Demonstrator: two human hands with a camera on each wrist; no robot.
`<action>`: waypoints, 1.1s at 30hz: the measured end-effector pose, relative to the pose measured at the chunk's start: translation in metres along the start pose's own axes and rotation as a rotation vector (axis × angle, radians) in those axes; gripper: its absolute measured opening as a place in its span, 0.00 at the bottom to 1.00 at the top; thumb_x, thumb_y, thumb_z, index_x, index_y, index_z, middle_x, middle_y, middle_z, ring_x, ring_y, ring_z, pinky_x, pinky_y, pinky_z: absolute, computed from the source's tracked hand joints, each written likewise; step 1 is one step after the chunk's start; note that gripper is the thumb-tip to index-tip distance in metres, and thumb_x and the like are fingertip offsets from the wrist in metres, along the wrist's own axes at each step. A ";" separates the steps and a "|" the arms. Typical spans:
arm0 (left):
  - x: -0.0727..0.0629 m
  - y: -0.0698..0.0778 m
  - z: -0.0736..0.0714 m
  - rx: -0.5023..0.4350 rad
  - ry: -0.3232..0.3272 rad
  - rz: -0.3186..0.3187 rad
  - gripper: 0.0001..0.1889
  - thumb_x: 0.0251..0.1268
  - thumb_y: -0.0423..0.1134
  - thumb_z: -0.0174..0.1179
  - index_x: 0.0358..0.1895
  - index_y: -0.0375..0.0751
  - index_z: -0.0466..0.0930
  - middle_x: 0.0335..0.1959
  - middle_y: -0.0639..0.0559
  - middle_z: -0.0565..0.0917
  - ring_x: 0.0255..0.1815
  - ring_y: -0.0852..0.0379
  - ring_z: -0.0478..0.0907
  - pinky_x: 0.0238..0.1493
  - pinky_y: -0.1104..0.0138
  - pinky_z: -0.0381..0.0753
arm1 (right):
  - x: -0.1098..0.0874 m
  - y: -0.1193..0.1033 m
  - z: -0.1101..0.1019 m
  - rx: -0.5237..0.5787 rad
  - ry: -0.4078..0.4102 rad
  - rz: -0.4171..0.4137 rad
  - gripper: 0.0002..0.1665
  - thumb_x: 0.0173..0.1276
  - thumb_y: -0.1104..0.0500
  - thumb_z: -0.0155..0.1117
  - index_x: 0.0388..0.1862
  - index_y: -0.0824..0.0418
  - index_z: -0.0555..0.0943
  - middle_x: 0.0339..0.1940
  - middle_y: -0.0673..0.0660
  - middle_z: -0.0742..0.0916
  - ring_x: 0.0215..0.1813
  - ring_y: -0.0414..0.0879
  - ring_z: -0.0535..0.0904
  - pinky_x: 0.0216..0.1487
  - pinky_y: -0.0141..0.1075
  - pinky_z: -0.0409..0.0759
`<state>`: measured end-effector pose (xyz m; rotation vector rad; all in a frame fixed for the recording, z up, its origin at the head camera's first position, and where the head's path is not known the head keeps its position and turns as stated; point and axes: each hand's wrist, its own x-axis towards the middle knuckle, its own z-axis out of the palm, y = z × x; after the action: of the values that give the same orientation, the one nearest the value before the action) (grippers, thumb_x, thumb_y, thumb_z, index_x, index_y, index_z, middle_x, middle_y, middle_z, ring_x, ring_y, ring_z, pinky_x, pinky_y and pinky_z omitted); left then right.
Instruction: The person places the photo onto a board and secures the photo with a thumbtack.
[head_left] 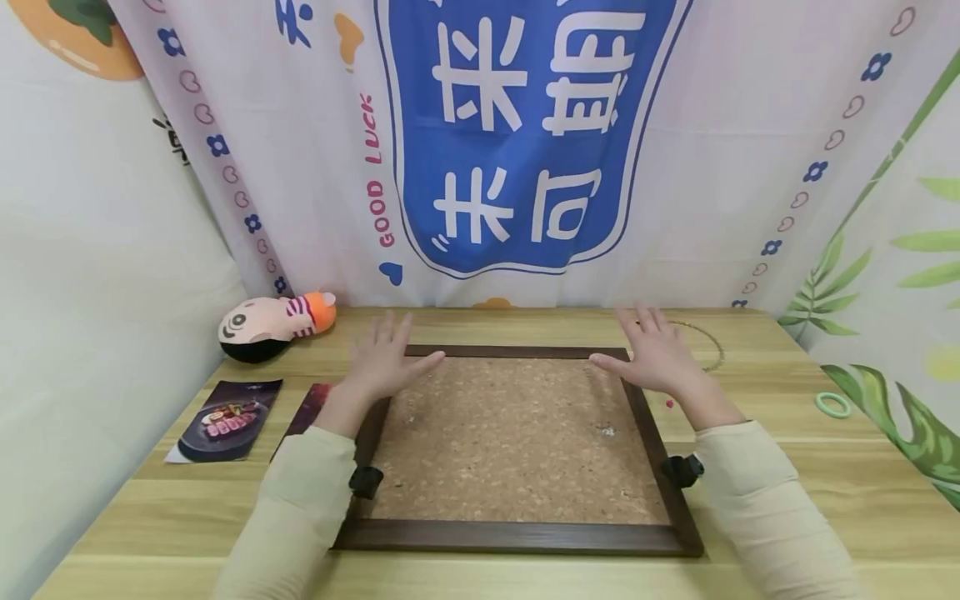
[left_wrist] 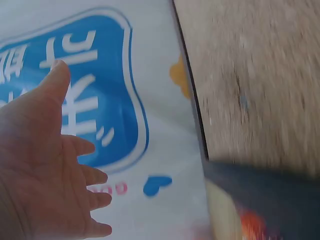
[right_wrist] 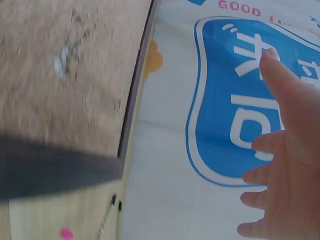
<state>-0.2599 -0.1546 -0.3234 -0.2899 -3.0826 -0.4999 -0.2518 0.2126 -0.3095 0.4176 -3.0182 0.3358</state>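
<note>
A cork board (head_left: 517, 442) in a dark brown frame (head_left: 517, 535) lies on the wooden table. Over its far left corner my left hand (head_left: 386, 362) is held with fingers spread and thumb pointing inward. My right hand (head_left: 651, 354) mirrors it over the far right corner, fingers spread too. Neither hand holds anything. The left wrist view shows the left palm (left_wrist: 40, 165) with blurred cork beside it; the right palm (right_wrist: 295, 155) appears likewise in the right wrist view. Small pale marks (head_left: 607, 431) show on the cork's right side.
At the back left lies a plush doll (head_left: 258, 329). A food picture card (head_left: 228, 421) is left of the board, and another dark card (head_left: 306, 414) is partly hidden by the left arm. A thin chain (head_left: 716, 342), a pink bit (head_left: 670, 403) and a green ring (head_left: 832, 406) lie right.
</note>
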 end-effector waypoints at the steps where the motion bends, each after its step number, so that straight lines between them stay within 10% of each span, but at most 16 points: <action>1: -0.002 -0.004 -0.004 -0.010 0.003 -0.003 0.49 0.50 0.71 0.38 0.67 0.40 0.37 0.66 0.36 0.35 0.64 0.38 0.28 0.55 0.43 0.29 | -0.001 0.002 -0.002 0.010 0.006 -0.010 0.54 0.54 0.29 0.44 0.67 0.64 0.45 0.65 0.71 0.47 0.63 0.66 0.37 0.54 0.62 0.38; 14: -0.038 -0.086 -0.012 -0.108 0.103 -0.052 0.49 0.55 0.66 0.41 0.64 0.27 0.37 0.63 0.27 0.42 0.61 0.32 0.39 0.54 0.42 0.39 | -0.028 0.049 0.000 0.245 0.098 -0.139 0.47 0.58 0.46 0.56 0.66 0.68 0.47 0.63 0.73 0.53 0.62 0.68 0.46 0.54 0.60 0.47; 24: -0.056 -0.119 0.001 -0.397 0.030 -0.173 0.53 0.51 0.62 0.52 0.65 0.35 0.28 0.64 0.30 0.37 0.61 0.32 0.38 0.54 0.42 0.43 | -0.054 0.083 0.026 0.484 0.021 0.043 0.45 0.58 0.45 0.56 0.66 0.66 0.50 0.63 0.70 0.56 0.60 0.69 0.50 0.51 0.61 0.52; 33: -0.058 -0.133 0.010 -0.432 -0.053 -0.237 0.51 0.52 0.55 0.56 0.65 0.33 0.30 0.62 0.25 0.40 0.59 0.28 0.42 0.53 0.41 0.46 | -0.075 0.103 0.048 0.536 0.046 0.124 0.35 0.59 0.53 0.58 0.58 0.74 0.62 0.45 0.71 0.74 0.43 0.60 0.70 0.40 0.48 0.70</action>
<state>-0.2266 -0.2865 -0.3763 0.0678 -3.0417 -1.1858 -0.2106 0.3175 -0.3852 0.2433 -2.8772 1.1538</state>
